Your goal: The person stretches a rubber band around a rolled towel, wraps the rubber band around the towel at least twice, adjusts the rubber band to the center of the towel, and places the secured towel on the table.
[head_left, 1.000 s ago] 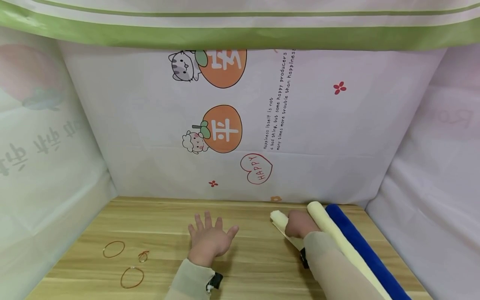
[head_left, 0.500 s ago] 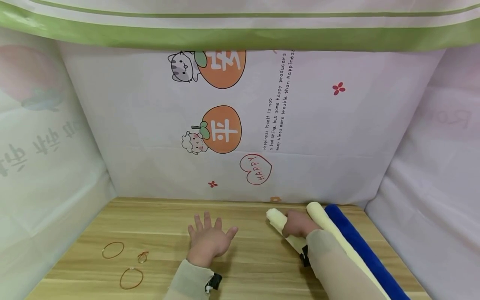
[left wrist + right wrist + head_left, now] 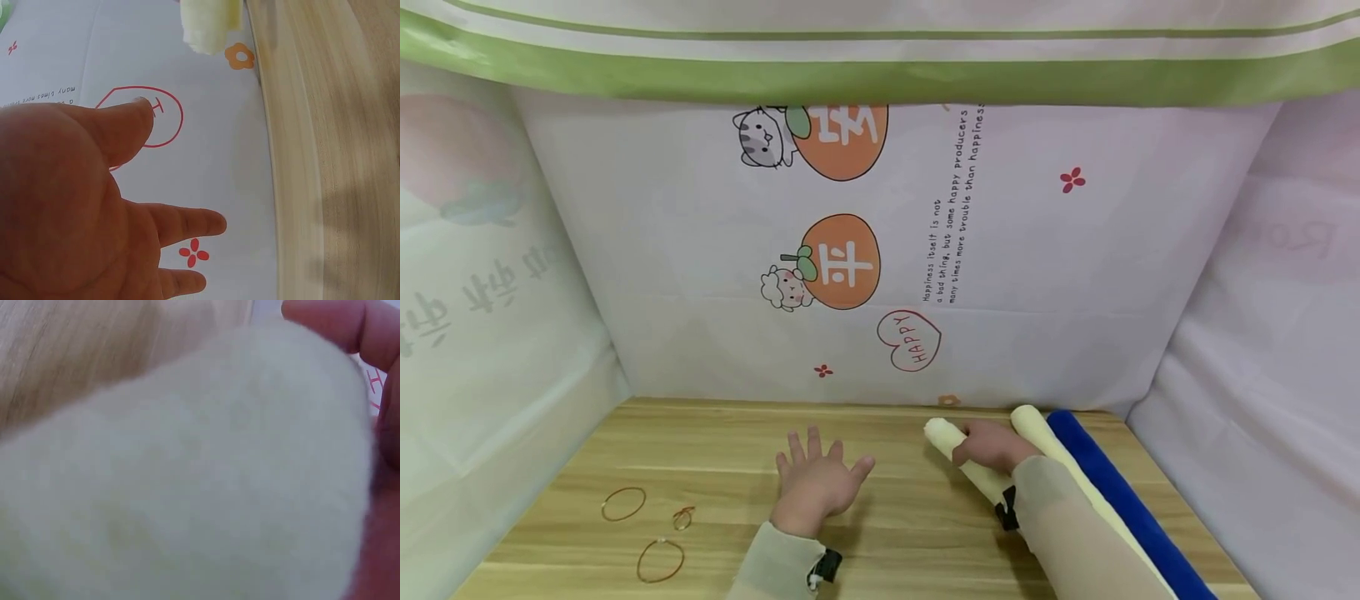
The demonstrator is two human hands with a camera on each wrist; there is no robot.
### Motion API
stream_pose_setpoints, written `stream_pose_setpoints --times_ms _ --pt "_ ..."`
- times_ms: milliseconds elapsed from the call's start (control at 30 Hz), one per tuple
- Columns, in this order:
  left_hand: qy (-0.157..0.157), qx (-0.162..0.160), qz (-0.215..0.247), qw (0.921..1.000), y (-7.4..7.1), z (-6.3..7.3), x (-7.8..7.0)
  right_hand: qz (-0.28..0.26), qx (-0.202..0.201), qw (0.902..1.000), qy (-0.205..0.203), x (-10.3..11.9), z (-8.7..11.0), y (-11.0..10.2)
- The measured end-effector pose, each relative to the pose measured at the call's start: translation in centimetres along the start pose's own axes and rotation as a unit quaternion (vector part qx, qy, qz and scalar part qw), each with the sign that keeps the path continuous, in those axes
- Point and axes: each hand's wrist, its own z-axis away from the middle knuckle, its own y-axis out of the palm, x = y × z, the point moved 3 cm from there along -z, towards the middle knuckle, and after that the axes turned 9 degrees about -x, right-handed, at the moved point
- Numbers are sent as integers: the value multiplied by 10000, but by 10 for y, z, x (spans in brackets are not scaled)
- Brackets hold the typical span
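Cream, soft-looking fabric forms a roll (image 3: 985,478) at the right side of a wood-grain table (image 3: 722,454), its far end slanting toward the back and to the left. The person's right hand (image 3: 992,446) is curled over it near that far end, gripping it from above. From the right wrist, the roll fills most of the view and is blurred, so whether its underside touches the table cannot be told for certain.

The left hand (image 3: 822,483), well apart to the left of the roll, holds nothing; its fingers and thumb are spread wide over the table, fingertips toward the back.

Just right of the right hand lies a second cream roll (image 3: 1051,443), and close along its right side a deep blue roll (image 3: 1123,492). Three thin reddish-brown bands rest at the left of the table: a far loop (image 3: 622,520), a near loop (image 3: 660,581), and between them a small twisted band (image 3: 682,518).

Behind the table hangs a white sheet (image 3: 1037,333) printed with orange fruit, small animals and a red heart reading "HAPPY". Beige sleeves (image 3: 778,558) cover both arms.
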Motion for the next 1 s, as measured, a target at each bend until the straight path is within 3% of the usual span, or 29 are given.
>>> stream_pose_setpoints --times_ms 133,300,567,767,1000 --pt "42 -1 -21 10000 -1 1 0 -19 118 9999 -50 5 1 2" --pt "101 29 -94 9999 0 2 1 -418 210 9985 -266 13 5 4" --pt "387 37 -207 9990 -4 8 5 -330 -148 9915 -1247 26 10 1" --pt "604 -156 -205 9978 -28 14 18 255 -607 9846 -1618 36 18 -3" --pt "1039 -510 -242 9930 -55 20 55 600 -817 9787 -1786 48 27 1"
